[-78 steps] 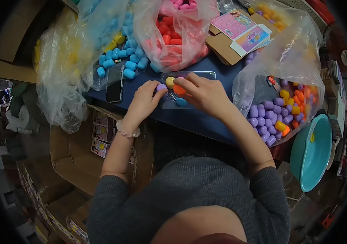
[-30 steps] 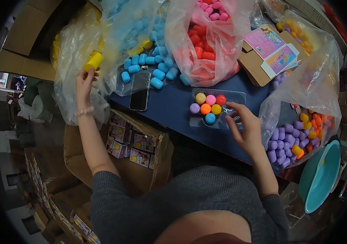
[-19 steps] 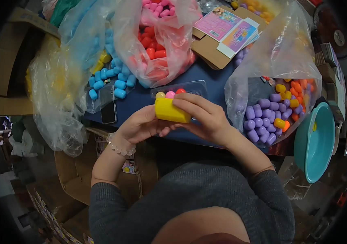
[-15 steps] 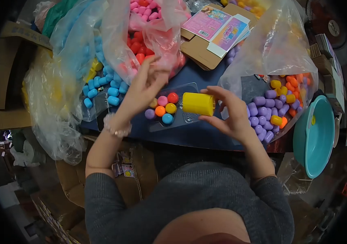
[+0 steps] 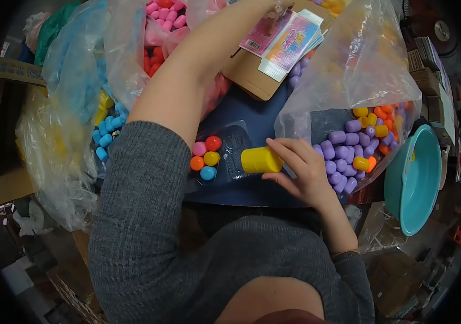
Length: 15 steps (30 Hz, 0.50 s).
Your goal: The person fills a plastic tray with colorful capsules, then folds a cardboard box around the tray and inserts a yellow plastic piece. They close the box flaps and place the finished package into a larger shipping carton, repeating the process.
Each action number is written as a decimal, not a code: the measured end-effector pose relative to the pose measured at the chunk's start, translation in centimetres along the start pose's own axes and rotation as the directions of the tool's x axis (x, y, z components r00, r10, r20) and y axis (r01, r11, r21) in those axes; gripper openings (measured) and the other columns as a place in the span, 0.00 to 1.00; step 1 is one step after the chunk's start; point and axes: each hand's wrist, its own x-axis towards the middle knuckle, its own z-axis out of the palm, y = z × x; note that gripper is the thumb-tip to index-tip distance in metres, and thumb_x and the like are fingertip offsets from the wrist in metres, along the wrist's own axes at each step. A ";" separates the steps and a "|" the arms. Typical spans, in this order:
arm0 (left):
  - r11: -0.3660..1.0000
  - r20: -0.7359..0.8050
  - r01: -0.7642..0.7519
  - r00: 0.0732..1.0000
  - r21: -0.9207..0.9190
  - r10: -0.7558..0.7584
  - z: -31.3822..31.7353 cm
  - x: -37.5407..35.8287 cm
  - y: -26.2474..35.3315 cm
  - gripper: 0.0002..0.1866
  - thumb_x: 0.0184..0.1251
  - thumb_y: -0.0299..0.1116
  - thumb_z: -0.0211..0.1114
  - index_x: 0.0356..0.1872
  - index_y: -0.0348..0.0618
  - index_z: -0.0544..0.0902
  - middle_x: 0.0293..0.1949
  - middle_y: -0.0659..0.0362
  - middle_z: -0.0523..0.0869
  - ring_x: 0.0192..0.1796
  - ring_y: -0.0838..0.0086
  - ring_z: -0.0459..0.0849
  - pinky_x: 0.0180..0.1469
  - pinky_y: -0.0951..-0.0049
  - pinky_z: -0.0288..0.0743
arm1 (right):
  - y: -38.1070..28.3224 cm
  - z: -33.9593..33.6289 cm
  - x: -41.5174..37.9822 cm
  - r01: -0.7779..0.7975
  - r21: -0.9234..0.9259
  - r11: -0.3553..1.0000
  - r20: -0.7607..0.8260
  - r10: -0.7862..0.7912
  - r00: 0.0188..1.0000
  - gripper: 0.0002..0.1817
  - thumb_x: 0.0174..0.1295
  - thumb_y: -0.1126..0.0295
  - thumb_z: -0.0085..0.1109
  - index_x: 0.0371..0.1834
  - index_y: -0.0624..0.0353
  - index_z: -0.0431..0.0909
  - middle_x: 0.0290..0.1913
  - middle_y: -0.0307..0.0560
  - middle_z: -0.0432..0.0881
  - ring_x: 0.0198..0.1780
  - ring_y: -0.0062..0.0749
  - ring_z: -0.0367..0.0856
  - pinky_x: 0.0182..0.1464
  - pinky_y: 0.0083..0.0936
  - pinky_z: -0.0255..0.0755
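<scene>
My right hand [image 5: 301, 170] grips a yellow plastic cylinder [image 5: 260, 160] between thumb and fingers, lying sideways over the right part of a clear plastic tray [image 5: 234, 143]. In the left part of that tray sit several coloured capsules, among them a red one [image 5: 213, 143] and a blue one [image 5: 208, 173]; my left arm hides some of the others. My left forearm [image 5: 209, 46] stretches far across the table to the top edge, with a bracelet [image 5: 282, 6] at the wrist. The left hand itself lies beyond the frame, past the printed cards [image 5: 291, 46].
Purple capsules [image 5: 344, 151] spill from a clear bag [image 5: 360, 70] on the right, with orange and yellow ones. Blue capsules [image 5: 103, 135] and bags of pink [image 5: 168, 16] and red ones are at left. A turquoise basin [image 5: 414, 178] stands beside the table, right.
My left arm has swung from above the tray up and away to the top edge. My right hand still holds the yellow cylinder, slightly lower in view. The whole scene has shifted a little.
</scene>
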 end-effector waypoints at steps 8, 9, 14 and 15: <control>0.960 -0.222 0.153 0.970 0.233 -0.101 -12.2 -1.7 4.0 0.14 0.65 0.36 0.70 0.48 0.39 0.84 0.39 0.57 0.88 0.37 0.79 0.83 0.37 0.78 0.75 | 1.5 4.4 3.8 0.115 -0.079 0.990 0.048 -0.111 0.993 0.28 0.46 0.61 0.74 0.52 0.55 0.80 0.50 0.40 0.81 0.44 0.36 0.78 0.40 0.28 0.78; 0.953 -0.247 0.161 0.964 0.258 -0.096 -13.9 -1.6 4.9 0.14 0.65 0.36 0.70 0.47 0.39 0.85 0.39 0.57 0.88 0.36 0.79 0.83 0.36 0.78 0.75 | 1.6 5.3 4.1 0.143 -0.142 0.980 0.065 -0.135 0.989 0.27 0.46 0.62 0.74 0.52 0.54 0.80 0.50 0.39 0.80 0.45 0.36 0.77 0.41 0.28 0.78; 0.912 -0.386 0.201 0.921 0.358 -0.052 -20.9 -1.1 10.7 0.13 0.65 0.36 0.71 0.45 0.39 0.86 0.36 0.57 0.89 0.33 0.79 0.83 0.34 0.78 0.74 | 1.7 8.2 4.9 0.202 -0.241 0.949 0.080 -0.188 0.979 0.27 0.44 0.65 0.74 0.51 0.53 0.80 0.49 0.38 0.79 0.48 0.35 0.76 0.44 0.28 0.77; 0.903 -0.415 0.212 0.909 0.373 -0.041 -22.0 -1.2 12.0 0.13 0.65 0.36 0.71 0.45 0.39 0.86 0.36 0.57 0.89 0.33 0.79 0.83 0.33 0.78 0.74 | 1.5 8.2 4.8 0.213 -0.265 0.940 0.071 -0.201 0.977 0.27 0.44 0.66 0.74 0.52 0.53 0.80 0.48 0.39 0.79 0.49 0.36 0.76 0.44 0.28 0.77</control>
